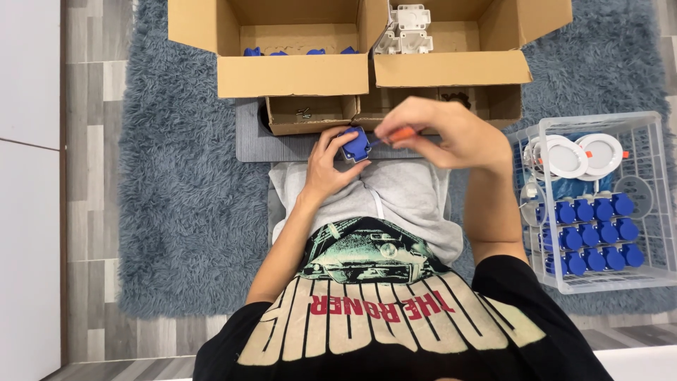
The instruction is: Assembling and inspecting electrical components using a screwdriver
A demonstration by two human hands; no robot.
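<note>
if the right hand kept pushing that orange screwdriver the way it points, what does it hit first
The right hand aims the orange screwdriver leftward, so it would meet the blue part in the left hand first; the tip already looks on it, though depth is unclear.

Matt brown cardboard boxes (293,74), shaggy grey-blue rug (183,212), glossy blue plastic part (356,146).
</note>
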